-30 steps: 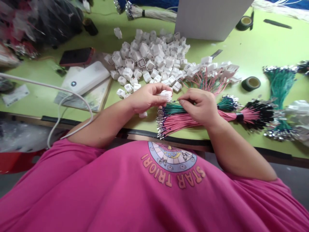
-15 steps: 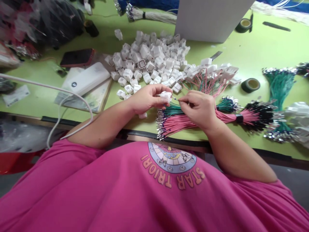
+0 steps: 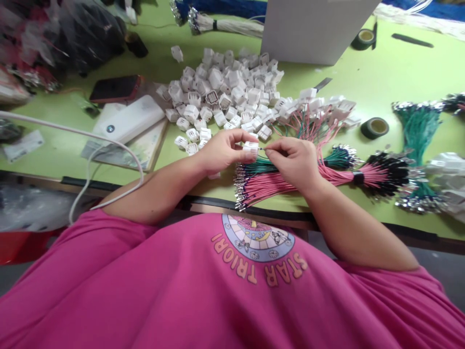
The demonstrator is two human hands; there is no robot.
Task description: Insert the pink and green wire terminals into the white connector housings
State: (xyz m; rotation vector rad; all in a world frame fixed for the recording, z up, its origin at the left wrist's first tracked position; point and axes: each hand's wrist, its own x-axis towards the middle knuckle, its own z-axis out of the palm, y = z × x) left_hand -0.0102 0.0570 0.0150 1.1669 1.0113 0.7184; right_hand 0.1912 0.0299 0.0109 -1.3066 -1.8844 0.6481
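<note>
Between thumb and fingers, my left hand (image 3: 227, 151) grips a white plastic connector housing (image 3: 251, 149). Just to its right, my right hand (image 3: 293, 157) pinches a thin wire (image 3: 263, 150) whose end is at the housing's right face; whether the tip is inside I cannot tell. The wire's colour is mostly hidden by the fingers. Under my right hand lie a bundle of pink wires (image 3: 267, 188) and a bundle of green wires (image 3: 256, 167), both with metal terminals. Beyond my hands spreads a heap of white connector housings (image 3: 232, 87).
Housings with pink and green wires (image 3: 312, 116) lie behind my right hand. A roll of black tape (image 3: 375, 128) and green wire bundles (image 3: 417, 131) are at right. A power bank (image 3: 132, 121), a phone (image 3: 115, 88) and a white cable (image 3: 109, 140) occupy the left. A grey box (image 3: 316, 31) stands behind.
My right hand has moved slightly left, bringing the wire's end to the housing. My left hand has turned the housing a little. The view has shifted slightly.
</note>
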